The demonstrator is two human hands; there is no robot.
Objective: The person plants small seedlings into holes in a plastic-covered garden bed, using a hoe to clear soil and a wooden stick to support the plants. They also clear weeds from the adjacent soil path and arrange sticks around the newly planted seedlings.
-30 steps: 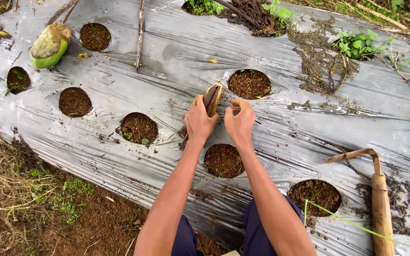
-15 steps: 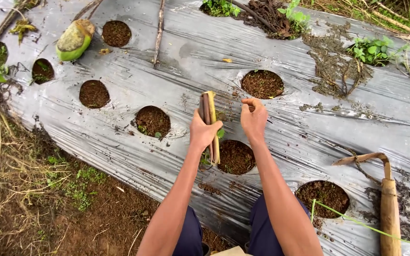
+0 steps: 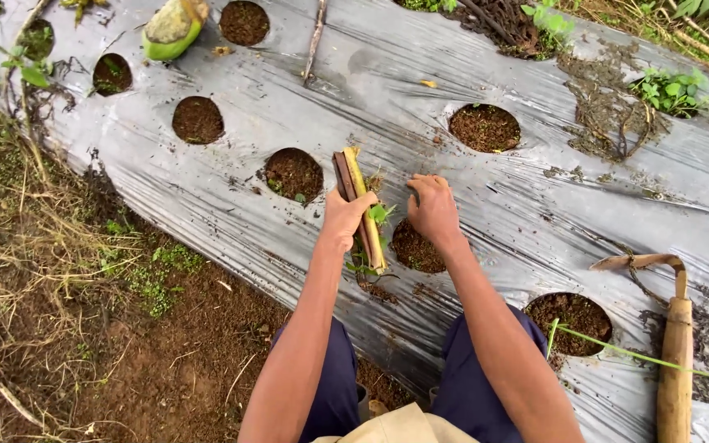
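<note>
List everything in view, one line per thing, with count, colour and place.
plastic mulch sheet: one, silver-grey, covering the raised bed.
planting holes: about nine visible, dark brown soil, in rows across the sheet.
banana-stem piece: one, green and tan, top left on the sheet.
hoe: one, wooden handle, lower right.
stick: one, brown, top centre.
weeds: green clumps, top right.
bare ground: brown with dry grass, left.
folded sheath with seedlings: one, brown and yellow-green, in the left hand.
left hand: gripping the sheath.
right hand: fingers down at the hole's edge.
</note>
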